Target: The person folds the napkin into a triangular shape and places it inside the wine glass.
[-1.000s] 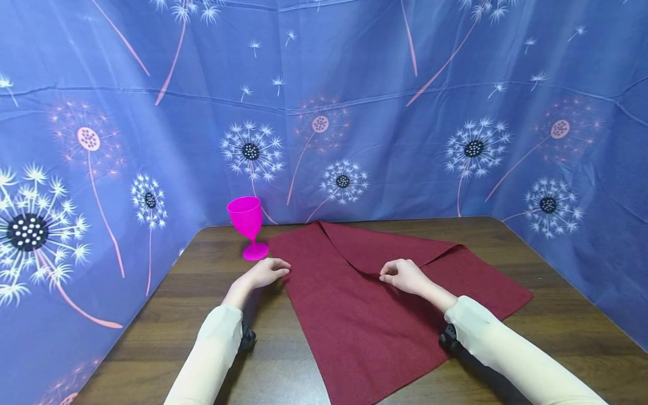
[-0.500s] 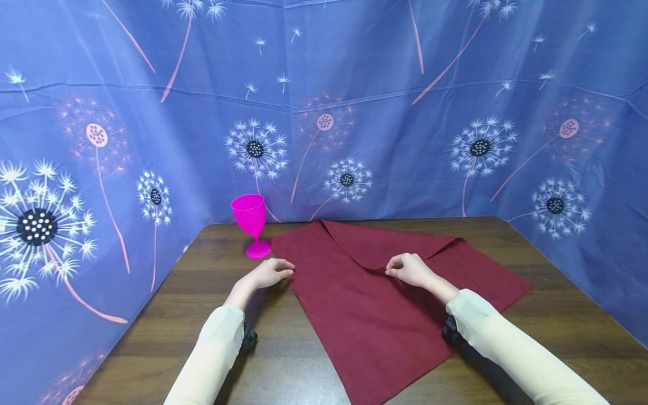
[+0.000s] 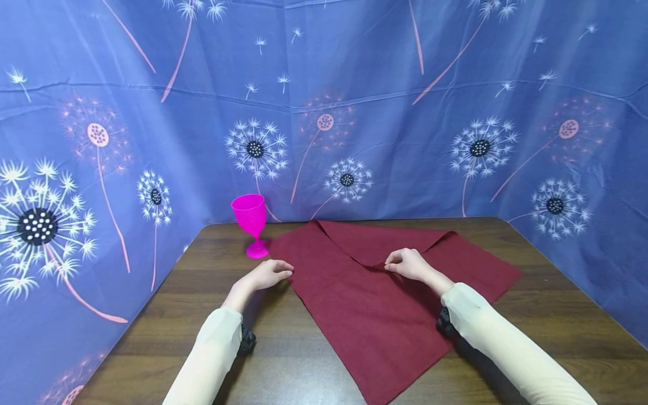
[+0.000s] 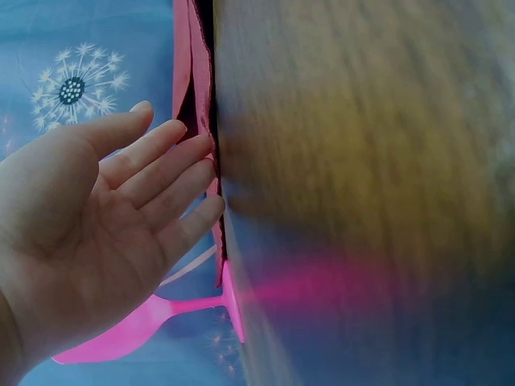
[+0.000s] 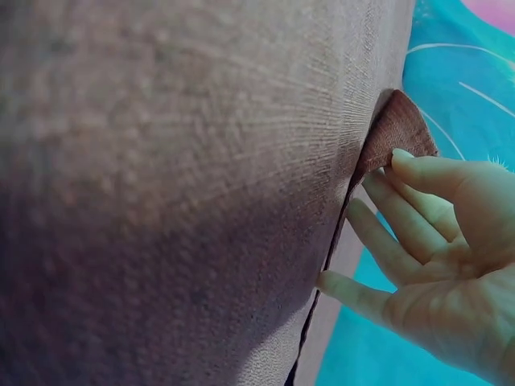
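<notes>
- The right hand [image 3: 412,265] is pinching a turned-over corner of the dark red cloth [image 3: 344,306].
- The left hand [image 3: 265,274] is resting at the cloth's left edge, fingers loosely extended.
- The cloth is lying on the wooden table [image 3: 202,281], partly folding over itself.
- A pink goblet [image 3: 250,215] is standing just beside its far left corner.
- A blue backdrop [image 3: 395,140] is bearing printed dandelions [image 3: 255,149].

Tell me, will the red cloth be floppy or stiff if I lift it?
Probably floppy: the red cloth bends over in a fold. Likely light too: it looks thin where the right hand pinches it.
</notes>
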`<state>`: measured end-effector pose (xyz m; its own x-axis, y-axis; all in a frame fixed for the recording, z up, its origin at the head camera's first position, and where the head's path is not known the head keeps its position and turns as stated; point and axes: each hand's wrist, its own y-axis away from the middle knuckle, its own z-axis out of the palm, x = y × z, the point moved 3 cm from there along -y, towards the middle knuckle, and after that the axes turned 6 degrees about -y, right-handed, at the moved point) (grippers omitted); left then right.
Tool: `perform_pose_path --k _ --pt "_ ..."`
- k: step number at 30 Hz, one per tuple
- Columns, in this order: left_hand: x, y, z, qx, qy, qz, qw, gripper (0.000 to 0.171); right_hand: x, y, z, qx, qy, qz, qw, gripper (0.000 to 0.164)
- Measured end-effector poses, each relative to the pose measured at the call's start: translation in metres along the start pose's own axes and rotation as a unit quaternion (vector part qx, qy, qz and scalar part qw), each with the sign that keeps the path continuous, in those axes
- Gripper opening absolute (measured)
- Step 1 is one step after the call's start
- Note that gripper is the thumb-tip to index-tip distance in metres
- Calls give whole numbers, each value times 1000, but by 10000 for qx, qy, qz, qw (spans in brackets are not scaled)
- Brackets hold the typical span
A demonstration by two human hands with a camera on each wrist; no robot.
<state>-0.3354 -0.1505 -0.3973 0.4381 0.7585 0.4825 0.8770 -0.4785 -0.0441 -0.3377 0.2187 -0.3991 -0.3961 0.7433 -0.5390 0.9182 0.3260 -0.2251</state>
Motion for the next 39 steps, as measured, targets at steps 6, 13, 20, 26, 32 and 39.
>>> perform_pose_path --k 6,13,20,26,32,39 --pt "0 3 0 69 -98 78 9999 27 2 -2 1 34 -77 34 10000 8" --pt "-7 2 2 31 164 275 9995 31 3 -2 1 102 -172 47 9998 8" --pt "-11 1 2 11 217 432 9988 33 2 -1 2 68 -154 -13 9999 7" --pt "5 8 -3 -36 -51 31 10000 28 -4 4 2 122 -125 -145 9997 5" --pt "5 9 -5 -35 -132 41 9999 28 -14 10 8 320 -49 -58 9995 5" --pt "9 6 -4 166 -170 285 9993 27 -23 16 13 188 -10 53 9998 6"
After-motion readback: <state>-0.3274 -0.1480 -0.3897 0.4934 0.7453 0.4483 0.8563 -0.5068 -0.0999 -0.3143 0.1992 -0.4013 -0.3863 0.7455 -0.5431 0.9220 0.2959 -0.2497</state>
